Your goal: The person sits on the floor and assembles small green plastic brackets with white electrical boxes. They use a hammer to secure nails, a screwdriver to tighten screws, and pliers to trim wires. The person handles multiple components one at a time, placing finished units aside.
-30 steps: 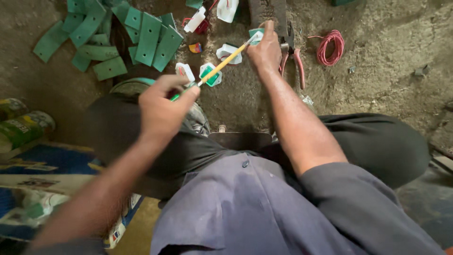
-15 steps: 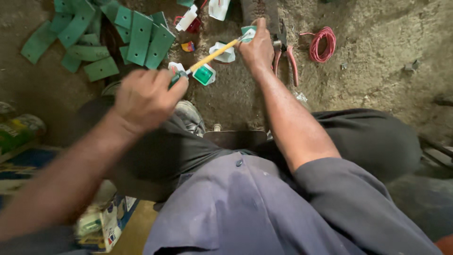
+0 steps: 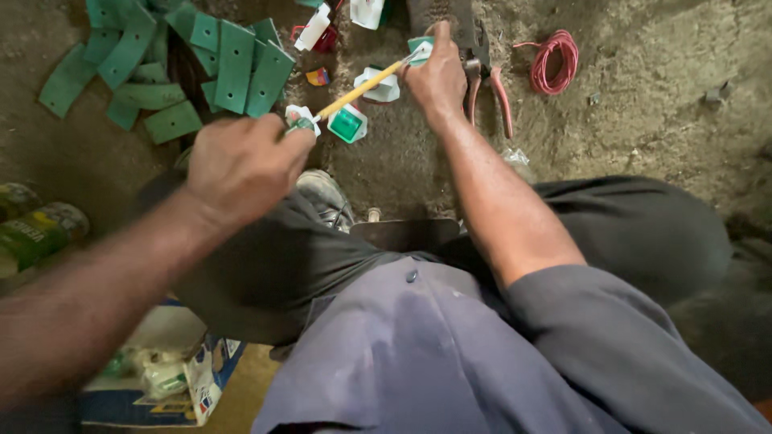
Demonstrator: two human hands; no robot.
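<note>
Screwdriver [image 3: 358, 92] shaft glossy yellow plastic. Green plates [image 3: 235, 66] matt, plastic-looking. Pliers [image 3: 486, 84] dull metal, red rubbery grips. Wire coil [image 3: 555, 60] smooth red plastic. Floor [image 3: 659, 112] rough dirt. Trousers [image 3: 322, 249] matt cloth.

Left hand [image 3: 241, 165] covers the handle end of the yellow-shafted screwdriver [image 3: 358, 91], so grip can't be seen. Right hand [image 3: 438, 76] hides most of the small green-and-white plastic part [image 3: 420, 46]; shape unclear. Pile of green flat plastic plates [image 3: 233, 64] cut off at top edge. Green bottles [image 3: 36, 229] cut by left edge, blurred. Red-handled pliers [image 3: 490, 88] partly behind right hand.
</note>
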